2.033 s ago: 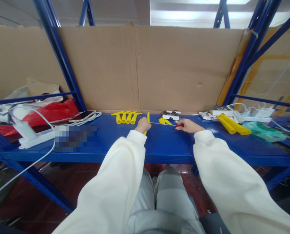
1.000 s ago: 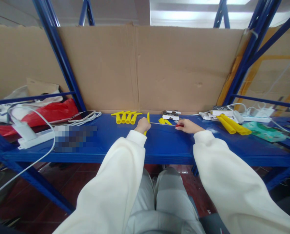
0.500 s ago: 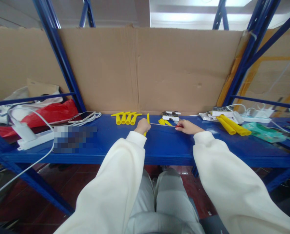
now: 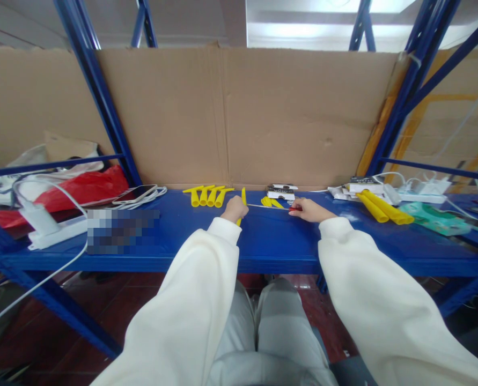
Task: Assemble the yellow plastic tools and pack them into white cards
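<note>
My left hand (image 4: 233, 209) is closed around a yellow T-shaped plastic piece (image 4: 244, 196), whose narrow bar sticks up beyond the fingers. In my right hand (image 4: 306, 209) is a screwdriver (image 4: 274, 207) with a red handle, gripped by the fingers. Its thin metal shaft points left, and the tip meets or nearly meets the yellow piece; the exact contact is too small to tell. Just behind the shaft lie small yellow parts (image 4: 271, 202). A small black-and-white box (image 4: 281, 192) stands behind them. Left of my hands, several similar yellow T-shaped pieces (image 4: 207, 196) form a row.
On the right of the blue shelf (image 4: 279, 236) lie yellow tapered tubes (image 4: 385, 208), a green packet (image 4: 435, 219) and a white power strip (image 4: 424, 194). A phone (image 4: 136, 194), a cable and a red bag (image 4: 89, 187) are at left. Cardboard (image 4: 239, 118) closes the back.
Hardly anything differs. Both hands keep their places and grips, and the screwdriver stays level against or close to the yellow piece. The view has shifted very slightly.
</note>
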Action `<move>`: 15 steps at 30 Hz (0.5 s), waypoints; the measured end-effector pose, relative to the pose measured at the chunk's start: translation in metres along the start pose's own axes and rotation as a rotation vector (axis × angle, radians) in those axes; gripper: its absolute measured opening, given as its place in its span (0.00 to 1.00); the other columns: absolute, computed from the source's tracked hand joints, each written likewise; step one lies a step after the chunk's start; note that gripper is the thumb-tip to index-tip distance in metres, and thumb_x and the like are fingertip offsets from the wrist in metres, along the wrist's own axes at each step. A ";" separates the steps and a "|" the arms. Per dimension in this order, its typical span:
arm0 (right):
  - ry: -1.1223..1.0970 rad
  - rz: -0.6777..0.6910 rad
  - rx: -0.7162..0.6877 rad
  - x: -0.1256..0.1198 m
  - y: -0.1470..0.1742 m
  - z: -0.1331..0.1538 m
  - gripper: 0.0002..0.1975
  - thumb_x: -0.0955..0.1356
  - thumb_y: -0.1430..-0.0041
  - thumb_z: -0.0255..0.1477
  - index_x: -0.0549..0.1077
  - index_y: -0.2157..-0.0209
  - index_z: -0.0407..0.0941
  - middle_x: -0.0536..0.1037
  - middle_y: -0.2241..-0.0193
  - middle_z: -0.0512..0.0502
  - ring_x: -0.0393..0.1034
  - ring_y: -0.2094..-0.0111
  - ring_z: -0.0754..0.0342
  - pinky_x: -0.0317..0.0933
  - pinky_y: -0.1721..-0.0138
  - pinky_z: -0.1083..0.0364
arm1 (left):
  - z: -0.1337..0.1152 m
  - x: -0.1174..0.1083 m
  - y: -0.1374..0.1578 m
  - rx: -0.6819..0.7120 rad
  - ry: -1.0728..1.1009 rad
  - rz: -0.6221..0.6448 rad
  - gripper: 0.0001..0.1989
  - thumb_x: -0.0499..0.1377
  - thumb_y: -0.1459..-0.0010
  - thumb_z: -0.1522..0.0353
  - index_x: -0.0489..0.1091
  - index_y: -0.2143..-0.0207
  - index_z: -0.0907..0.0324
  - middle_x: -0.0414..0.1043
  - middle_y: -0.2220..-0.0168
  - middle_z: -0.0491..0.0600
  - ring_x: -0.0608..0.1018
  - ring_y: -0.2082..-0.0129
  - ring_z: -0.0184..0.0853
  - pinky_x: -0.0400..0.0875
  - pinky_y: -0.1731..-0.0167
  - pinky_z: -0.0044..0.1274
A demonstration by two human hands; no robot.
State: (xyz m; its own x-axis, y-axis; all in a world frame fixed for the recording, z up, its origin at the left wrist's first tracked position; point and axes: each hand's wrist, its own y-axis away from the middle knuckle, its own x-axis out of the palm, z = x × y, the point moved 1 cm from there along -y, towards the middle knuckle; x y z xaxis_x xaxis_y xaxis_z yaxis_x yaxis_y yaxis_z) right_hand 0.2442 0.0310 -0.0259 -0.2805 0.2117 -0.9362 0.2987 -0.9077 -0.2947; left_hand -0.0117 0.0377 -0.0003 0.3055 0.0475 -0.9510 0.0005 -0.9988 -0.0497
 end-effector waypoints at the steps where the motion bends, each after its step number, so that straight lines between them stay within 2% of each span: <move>1: -0.002 0.005 0.004 0.000 0.000 0.001 0.08 0.68 0.41 0.34 0.74 0.70 0.45 0.79 0.72 0.44 0.71 0.69 0.50 0.62 0.64 0.54 | 0.000 0.000 0.000 0.002 0.002 0.000 0.18 0.57 0.45 0.79 0.76 0.52 0.73 0.81 0.57 0.64 0.82 0.54 0.40 0.72 0.59 0.19; 15: 0.020 0.047 0.020 -0.003 0.003 0.005 0.09 0.67 0.39 0.34 0.76 0.68 0.45 0.80 0.71 0.44 0.72 0.68 0.50 0.62 0.62 0.54 | -0.001 0.000 -0.002 -0.006 -0.012 0.008 0.19 0.57 0.44 0.78 0.75 0.50 0.73 0.81 0.58 0.64 0.83 0.57 0.39 0.71 0.60 0.19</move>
State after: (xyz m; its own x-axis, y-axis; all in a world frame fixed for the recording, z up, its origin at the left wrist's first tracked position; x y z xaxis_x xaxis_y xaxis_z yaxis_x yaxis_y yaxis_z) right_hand 0.2414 0.0262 -0.0226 -0.2480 0.1759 -0.9527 0.2929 -0.9238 -0.2468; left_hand -0.0111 0.0394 0.0001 0.2938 0.0395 -0.9551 0.0033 -0.9992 -0.0403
